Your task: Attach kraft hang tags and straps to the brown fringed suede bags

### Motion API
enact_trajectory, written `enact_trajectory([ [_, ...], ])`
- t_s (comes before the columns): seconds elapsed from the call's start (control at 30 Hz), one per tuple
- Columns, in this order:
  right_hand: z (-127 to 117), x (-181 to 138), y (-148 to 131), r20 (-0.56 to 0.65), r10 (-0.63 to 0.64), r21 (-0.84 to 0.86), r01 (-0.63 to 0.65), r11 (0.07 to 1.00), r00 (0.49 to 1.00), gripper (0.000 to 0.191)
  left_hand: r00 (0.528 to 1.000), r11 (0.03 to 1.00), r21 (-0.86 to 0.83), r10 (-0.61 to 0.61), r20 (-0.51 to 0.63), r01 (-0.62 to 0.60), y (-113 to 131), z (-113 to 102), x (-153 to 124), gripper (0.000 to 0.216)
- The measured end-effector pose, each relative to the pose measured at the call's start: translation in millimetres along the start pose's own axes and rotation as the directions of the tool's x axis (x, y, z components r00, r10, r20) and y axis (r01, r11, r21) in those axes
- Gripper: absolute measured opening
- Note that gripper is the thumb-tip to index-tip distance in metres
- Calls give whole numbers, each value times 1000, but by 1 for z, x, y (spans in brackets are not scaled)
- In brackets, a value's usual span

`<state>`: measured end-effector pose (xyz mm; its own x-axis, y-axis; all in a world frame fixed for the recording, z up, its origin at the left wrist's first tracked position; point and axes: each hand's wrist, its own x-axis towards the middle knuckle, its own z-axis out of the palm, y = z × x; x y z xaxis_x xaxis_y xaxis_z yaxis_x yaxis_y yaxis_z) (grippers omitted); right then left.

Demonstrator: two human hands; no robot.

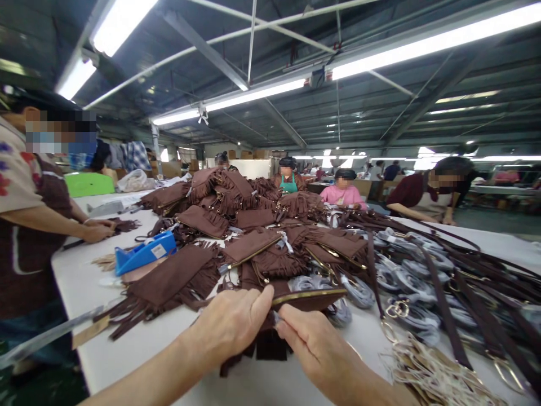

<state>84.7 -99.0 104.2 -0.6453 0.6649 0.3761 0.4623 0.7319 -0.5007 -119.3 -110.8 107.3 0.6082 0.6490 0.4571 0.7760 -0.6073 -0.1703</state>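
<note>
A dark brown fringed pouch [316, 299] with a gold zipper is between my two hands, just above the near edge of the table. My left hand [230, 321] is closed on it from the left, thumb on top. The right hand [319, 344] pinches close by at the zipper side, where a small greyish wrapped piece [276, 317] shows at the fingertips. Brown fringe strips [270, 345] hang below the hands. Right behind lies another brown fringed pouch [253, 248], part of a large heap.
A blue tape dispenser [146, 254] stands on the white table [122, 361] at left. Brown straps [439, 299] and plastic-wrapped coils [412, 270] cover the right side. Tags with white strings [435, 372] lie at front right. Co-workers stand left, right and behind the heap.
</note>
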Motion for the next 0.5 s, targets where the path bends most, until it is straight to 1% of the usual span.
enact_trajectory([
  [0.07,5,-4,4,42,43,34,-44,998,998,30,998,999,-28,42,53,-40,2,4,-8,44],
  [0.13,8,-6,4,82,74,88,-81,993,994,29,996,997,-45,62,69,-59,2,5,-14,36],
  [0.2,8,-3,-1,117,99,132,-115,985,988,30,996,998,-50,50,73,-46,1,3,-18,23],
  [0.23,8,-2,-4,137,113,146,-133,980,984,31,997,999,-44,34,72,-31,0,2,-19,22],
  [0.27,7,0,-6,156,130,155,-154,976,979,33,998,999,-35,17,62,-15,0,2,-20,26],
  [0.37,8,3,-3,191,166,150,-196,969,967,35,1000,1000,2,10,-24,-10,-3,2,-26,33],
  [0.43,7,-2,11,174,209,118,-231,966,962,36,994,999,28,20,-107,-17,-11,2,-35,32],
  [0.5,3,-15,34,135,291,69,-302,951,947,37,983,997,74,12,-181,1,-25,3,-51,27],
])
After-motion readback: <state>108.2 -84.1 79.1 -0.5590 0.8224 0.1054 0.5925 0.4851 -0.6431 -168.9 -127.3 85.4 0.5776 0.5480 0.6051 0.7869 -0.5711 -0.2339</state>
